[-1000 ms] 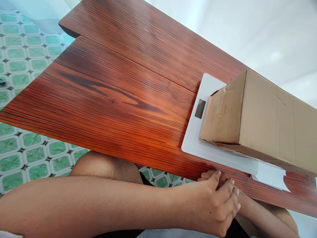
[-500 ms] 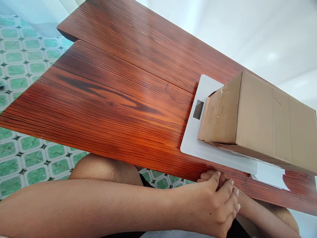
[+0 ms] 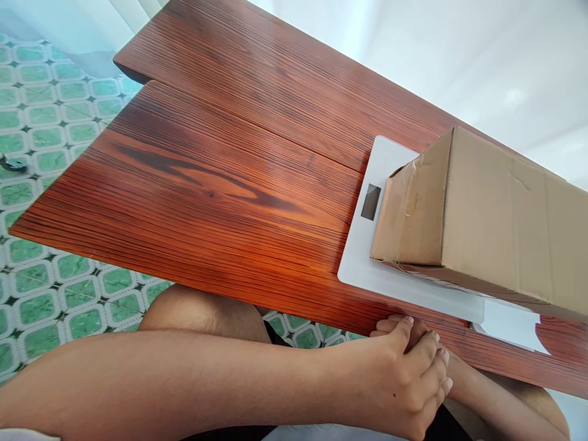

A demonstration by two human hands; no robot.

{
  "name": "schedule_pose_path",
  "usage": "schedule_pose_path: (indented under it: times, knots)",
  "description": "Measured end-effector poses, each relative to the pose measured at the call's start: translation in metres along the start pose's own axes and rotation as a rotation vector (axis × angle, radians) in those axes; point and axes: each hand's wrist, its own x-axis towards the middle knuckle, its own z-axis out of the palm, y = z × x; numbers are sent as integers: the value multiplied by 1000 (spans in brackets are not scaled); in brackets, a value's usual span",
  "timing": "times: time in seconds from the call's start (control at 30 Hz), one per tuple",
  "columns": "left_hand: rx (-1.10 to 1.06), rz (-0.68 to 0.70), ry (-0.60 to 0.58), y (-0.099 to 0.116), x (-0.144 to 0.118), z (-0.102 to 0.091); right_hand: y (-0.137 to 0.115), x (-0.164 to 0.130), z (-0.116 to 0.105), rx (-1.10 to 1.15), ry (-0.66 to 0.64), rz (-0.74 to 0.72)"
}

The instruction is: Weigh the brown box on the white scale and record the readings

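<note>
My left hand lies at the near edge of the red-brown wooden table, its arm crossing the view from the left. Its fingers are curled over my right hand, which is mostly hidden beneath it; only the wrist and a few fingertips show. Neither hand holds an object. Just beyond the hands, a brown cardboard box rests on a flat white scale with a small dark display. The hands are close to the scale's near edge but do not touch it.
The tabletop stretches bare to the left and far side, with a seam between two boards. Green patterned floor tiles lie beyond the left edge. My knee shows under the table. A white wall stands behind.
Only the view has shifted slightly. The hands, the box and the scale stay where they were.
</note>
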Motion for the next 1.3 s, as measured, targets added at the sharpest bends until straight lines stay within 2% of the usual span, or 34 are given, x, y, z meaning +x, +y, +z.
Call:
schedule_pose_path:
  times: [0.07, 0.13, 0.3, 0.37, 0.5, 0.6, 0.73, 0.97, 1.13, 1.3]
  knots:
    - [2, 1, -11, -1, 0, -1, -6, 2, -1, 9, 29, 48]
    - [2, 7, -25, -1, -1, -1, -4, 3, -3, 28, 5, 27]
    - [1, 7, -15, 0, 0, 0, 17, 0, -8, 41, -161, -191]
    - [-1, 8, -18, 1, 0, 1, 18, -1, -6, 33, -142, -164]
    - [4, -32, -31, 5, 0, 4, 2, -2, 1, 56, -18, 37]
    - [7, -47, -28, 6, 0, 4, -8, 0, 3, 69, 33, 105]
    - [5, 17, -27, 1, 0, 1, -7, 2, 1, 37, 15, 39]
    - [5, -2, -18, -2, 1, -2, -3, 1, 2, -26, 43, 26]
    - [-11, -2, -1, 0, 1, 0, 1, 1, 3, -37, 34, -64]
    - [-5, -4, 1, 0, 1, 0, 5, 0, 3, -34, 52, -93]
